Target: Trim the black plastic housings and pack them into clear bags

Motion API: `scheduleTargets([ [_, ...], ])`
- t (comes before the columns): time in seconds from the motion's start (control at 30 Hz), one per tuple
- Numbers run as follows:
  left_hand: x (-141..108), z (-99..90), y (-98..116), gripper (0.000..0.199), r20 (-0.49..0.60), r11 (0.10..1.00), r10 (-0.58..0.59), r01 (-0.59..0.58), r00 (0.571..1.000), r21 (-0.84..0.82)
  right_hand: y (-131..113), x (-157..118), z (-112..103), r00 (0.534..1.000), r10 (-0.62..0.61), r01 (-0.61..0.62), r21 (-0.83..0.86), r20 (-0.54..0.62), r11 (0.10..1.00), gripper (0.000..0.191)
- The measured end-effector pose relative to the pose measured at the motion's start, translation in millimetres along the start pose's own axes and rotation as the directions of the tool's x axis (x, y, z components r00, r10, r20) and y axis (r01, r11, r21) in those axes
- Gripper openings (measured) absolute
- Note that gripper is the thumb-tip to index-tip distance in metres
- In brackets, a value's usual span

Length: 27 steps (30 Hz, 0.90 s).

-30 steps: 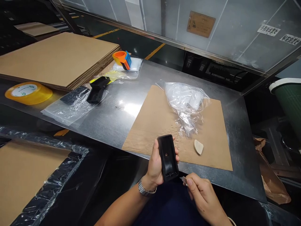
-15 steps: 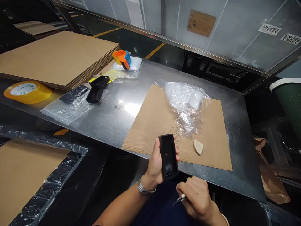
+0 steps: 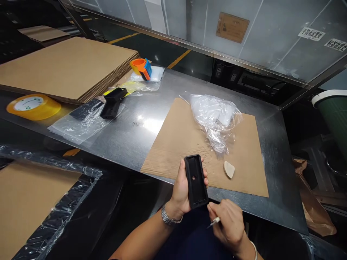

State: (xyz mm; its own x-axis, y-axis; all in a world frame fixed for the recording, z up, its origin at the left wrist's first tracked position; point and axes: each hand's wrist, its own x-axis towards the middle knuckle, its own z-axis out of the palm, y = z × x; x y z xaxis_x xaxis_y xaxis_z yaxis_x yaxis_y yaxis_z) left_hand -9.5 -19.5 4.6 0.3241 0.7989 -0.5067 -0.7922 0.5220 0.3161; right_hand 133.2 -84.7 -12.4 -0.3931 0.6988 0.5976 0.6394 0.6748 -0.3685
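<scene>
My left hand (image 3: 181, 191) is closed around a black rectangular tray-like part (image 3: 195, 180), its hollow side facing me and a small hole near its middle. Just below and right of that part is my right hand (image 3: 227, 222), its fingers closed on a thin tool with a white handle (image 3: 215, 221) and a narrow metal tip. The tool's exact kind is hard to make out. On the cardboard sheet (image 3: 168, 144) beyond my hands lies a small beige wedge-shaped block (image 3: 229, 169). A crumpled clear plastic bag (image 3: 211, 112) with white material inside rests farther back.
The metal table (image 3: 127, 133) also carries more black tray-like parts (image 3: 112, 104) on plastic bags, a yellow tape roll (image 3: 34, 106) and an orange-and-blue tape dispenser (image 3: 142, 68). Stacked cardboard (image 3: 70, 66) stands at the left. A green bin (image 3: 332, 119) is at the right.
The black part in my left hand has tilted and shifted slightly right. My right hand has risen a little and moved right with the thin tool, closer to the part's lower end.
</scene>
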Motion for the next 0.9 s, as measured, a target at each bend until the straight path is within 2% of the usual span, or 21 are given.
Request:
scheduleTargets([
  [0.13,1,-1.0,0,0.052,-0.005,1.000,-0.011,0.011,1.000,-0.012,1,-1,-1,0.991,0.134,-0.137,0.147,0.027,0.980,0.006],
  [0.23,0,-1.8,-1,0.052,-0.017,1.000,-0.010,0.010,1.000,-0.020,0,-2,-3,0.969,0.243,-0.246,0.195,0.039,0.950,0.015],
  [0.3,0,-2.2,-1,0.051,-0.017,1.000,-0.007,0.007,1.000,-0.020,-2,-3,-5,0.957,0.287,-0.289,0.195,0.037,0.937,0.007],
  [0.33,0,-2.3,-2,0.051,-0.016,1.000,-0.003,0.003,1.000,-0.021,-3,-3,-6,0.956,0.292,-0.294,0.192,0.039,0.936,0.003],
  [0.43,1,-1.7,-2,0.049,-0.046,0.999,0.023,-0.024,0.999,-0.029,-5,-3,-10,0.951,0.297,-0.307,0.153,0.087,0.939,0.029],
  [0.5,1,-0.7,-2,0.049,-0.081,0.998,0.055,-0.058,0.995,-0.034,-6,-3,-13,0.939,0.317,-0.326,0.060,0.132,0.943,0.034],
  [0.63,-1,0.5,-1,0.049,-0.117,0.994,0.103,-0.107,0.988,-0.028,-7,-3,-18,0.920,0.333,-0.312,-0.127,0.206,0.941,0.033],
  [0.9,-4,0.2,-1,0.051,-0.103,0.989,0.142,-0.144,0.985,-0.020,-12,-1,-23,0.936,0.262,-0.210,-0.223,0.236,0.952,0.032],
])
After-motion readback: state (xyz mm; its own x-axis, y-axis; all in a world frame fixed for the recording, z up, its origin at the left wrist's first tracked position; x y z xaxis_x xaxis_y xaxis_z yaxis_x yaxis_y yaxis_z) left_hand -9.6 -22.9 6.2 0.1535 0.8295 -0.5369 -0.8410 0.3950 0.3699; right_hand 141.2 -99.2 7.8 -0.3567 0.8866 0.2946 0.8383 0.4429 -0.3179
